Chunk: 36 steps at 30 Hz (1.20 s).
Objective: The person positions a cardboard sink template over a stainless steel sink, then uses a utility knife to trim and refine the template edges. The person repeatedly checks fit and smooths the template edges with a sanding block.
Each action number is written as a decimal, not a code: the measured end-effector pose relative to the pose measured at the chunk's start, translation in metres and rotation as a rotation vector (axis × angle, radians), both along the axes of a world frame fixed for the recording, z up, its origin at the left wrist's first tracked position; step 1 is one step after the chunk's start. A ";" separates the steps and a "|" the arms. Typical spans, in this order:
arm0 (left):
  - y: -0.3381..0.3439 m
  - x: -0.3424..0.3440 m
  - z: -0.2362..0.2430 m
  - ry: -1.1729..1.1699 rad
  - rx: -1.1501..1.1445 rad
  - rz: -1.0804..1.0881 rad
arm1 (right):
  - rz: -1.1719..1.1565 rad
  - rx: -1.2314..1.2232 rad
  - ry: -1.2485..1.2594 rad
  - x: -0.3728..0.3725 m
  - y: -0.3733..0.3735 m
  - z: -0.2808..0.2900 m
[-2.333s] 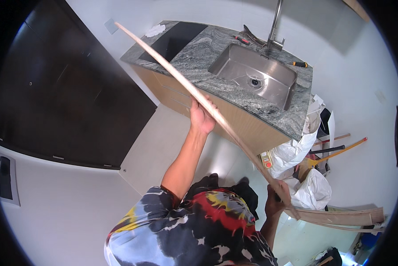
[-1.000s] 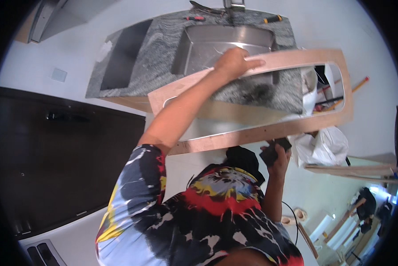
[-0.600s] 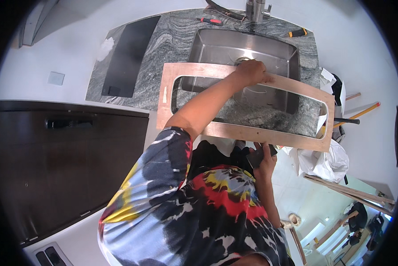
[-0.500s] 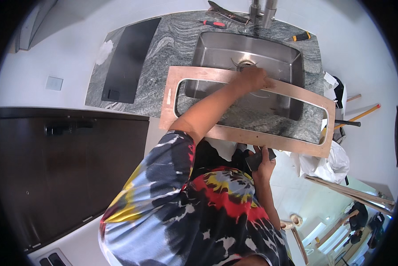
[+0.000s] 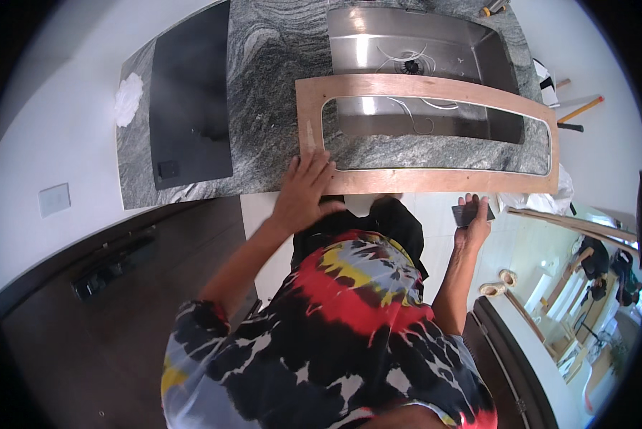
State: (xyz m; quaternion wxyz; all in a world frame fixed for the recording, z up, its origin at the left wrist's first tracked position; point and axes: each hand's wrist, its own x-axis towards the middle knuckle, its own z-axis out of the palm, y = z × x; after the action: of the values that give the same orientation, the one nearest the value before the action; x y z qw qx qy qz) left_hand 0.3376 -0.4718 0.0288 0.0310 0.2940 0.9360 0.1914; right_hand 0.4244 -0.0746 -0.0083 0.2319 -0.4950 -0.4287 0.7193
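Note:
A long wooden frame with a rounded rectangular cut-out lies across the near side of the steel sink and the stone counter. White edging lines the cut-out. My left hand rests at the frame's near left corner, fingers stretched over the wood and thumb apart. My right hand is off the counter's front edge, close to the frame's near right part but apart from it. Between its fingers and thumb sits a dark, flat rectangular piece, of a kind I cannot make out.
A black cooktop is set into the grey counter at left, beside crumpled white material. A yellow-and-black handled tool lies behind the sink. White bags and wooden strips are at right, with people farther off.
My left hand has come back from the frame's far side to its near left corner. My right hand has moved rightward, still holding the dark piece. The whole view has shifted.

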 end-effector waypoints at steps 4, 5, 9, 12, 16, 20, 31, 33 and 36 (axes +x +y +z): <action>-0.003 0.015 -0.024 0.098 -0.029 0.024 | -0.077 -0.136 0.141 0.023 -0.007 -0.003; -0.005 0.014 -0.030 0.089 -0.005 0.038 | -0.034 -0.180 0.188 0.026 -0.008 0.000; -0.006 0.014 -0.025 0.171 -0.051 0.010 | 0.520 0.005 0.174 0.010 -0.066 0.051; -0.007 0.016 -0.025 0.203 -0.072 -0.038 | 0.908 0.544 0.028 -0.011 -0.114 0.075; -0.011 -0.003 -0.001 0.050 0.035 -0.127 | 0.913 1.174 0.063 -0.021 -0.145 0.079; 0.000 -0.077 -0.012 0.167 0.255 0.196 | 0.826 1.016 -0.288 -0.025 -0.170 0.079; 0.037 -0.139 -0.038 0.128 0.083 0.248 | 0.793 1.540 -0.440 -0.019 -0.232 0.046; 0.035 -0.140 -0.039 0.146 0.081 0.238 | 0.866 1.462 -0.551 -0.011 -0.242 0.052; 0.034 -0.138 -0.035 0.125 0.071 0.235 | 0.811 1.541 -0.421 -0.012 -0.230 0.052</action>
State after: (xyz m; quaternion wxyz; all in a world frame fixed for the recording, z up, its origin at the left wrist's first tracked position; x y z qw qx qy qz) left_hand 0.2000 -0.4373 -0.0062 -0.0605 0.1945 0.9566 0.2081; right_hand 0.4125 -0.3045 0.0440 0.1445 -0.1342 -0.9684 0.1527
